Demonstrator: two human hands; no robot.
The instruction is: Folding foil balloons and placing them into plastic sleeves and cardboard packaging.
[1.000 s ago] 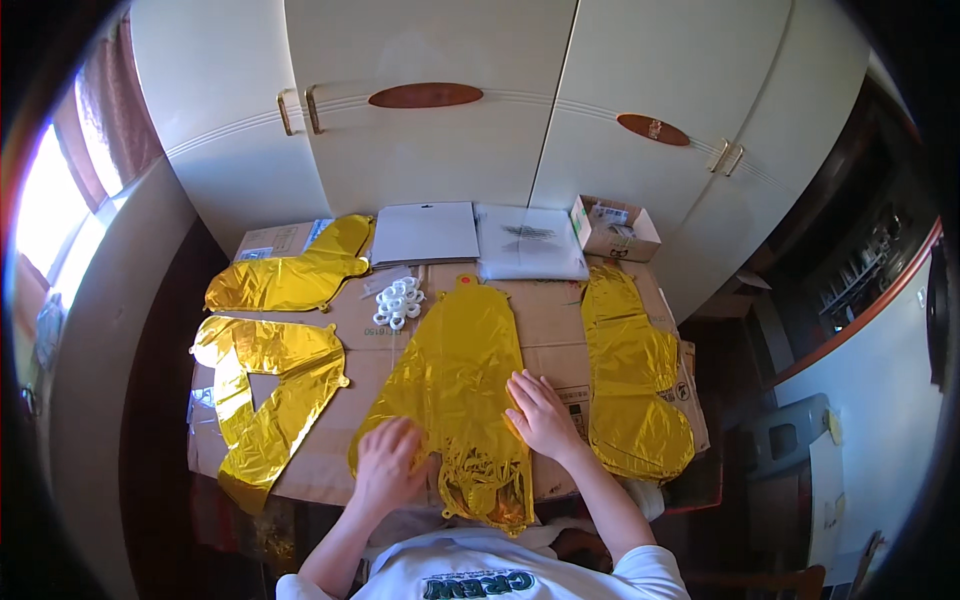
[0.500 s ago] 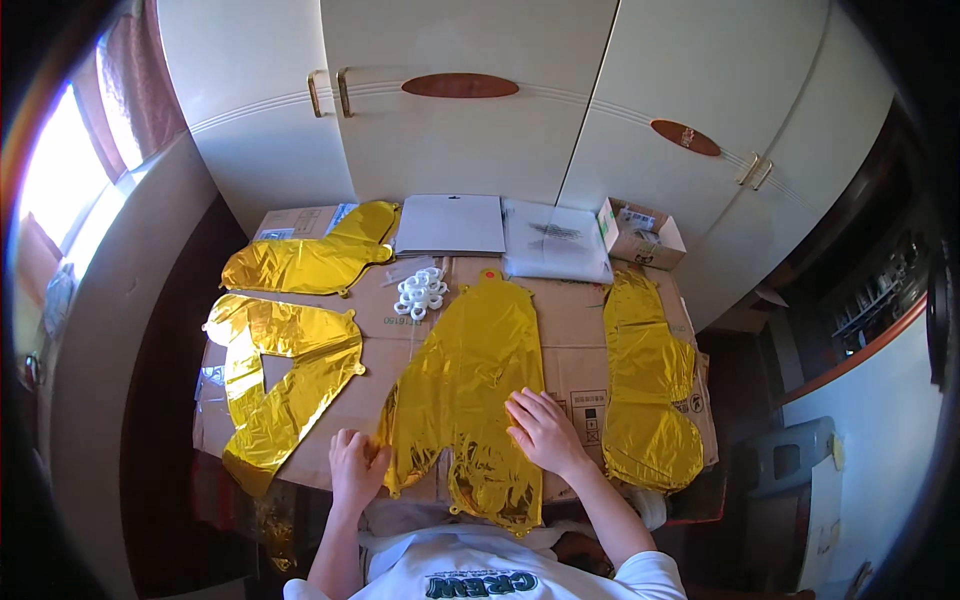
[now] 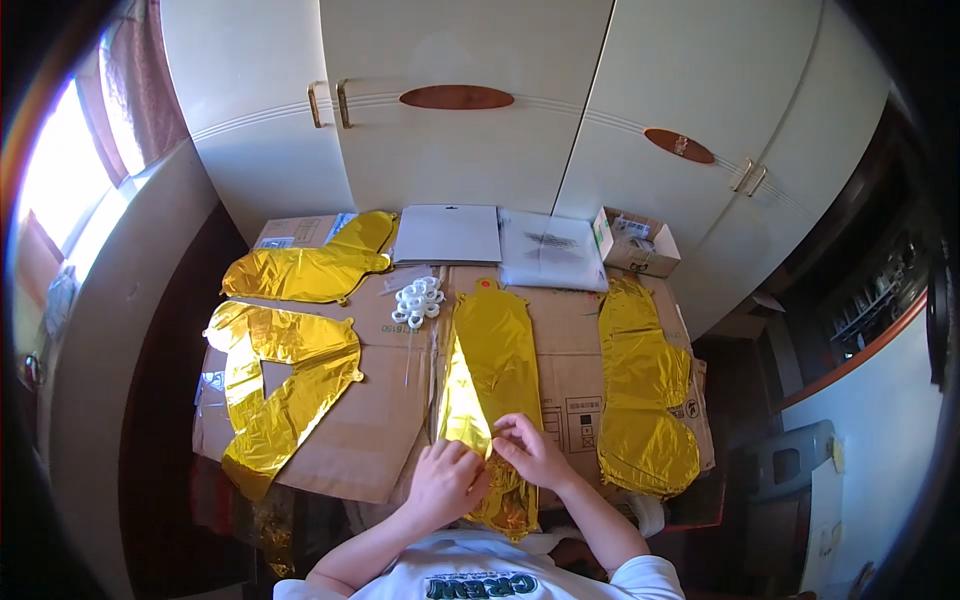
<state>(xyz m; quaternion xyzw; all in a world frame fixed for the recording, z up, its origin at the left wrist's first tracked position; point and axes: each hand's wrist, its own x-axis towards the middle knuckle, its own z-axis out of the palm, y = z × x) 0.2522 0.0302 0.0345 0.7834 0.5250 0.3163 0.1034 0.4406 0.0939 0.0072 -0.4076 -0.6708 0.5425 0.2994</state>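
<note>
Blown-out glare from the window [image 3: 66, 172]

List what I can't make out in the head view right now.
All in the head view:
Left hand: fingertips mostly hidden by the hand itself, grip unclear.
Centre gold foil: lower part partly covered by that hand and the right hand.
White rings: overlap hides the exact count.
Open box: contents too small to identify.

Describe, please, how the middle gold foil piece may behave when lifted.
The middle gold foil piece is probably floppy, since its left side is folded over. It looks light, being thin and flat. Its shiny surface may slip.
</note>
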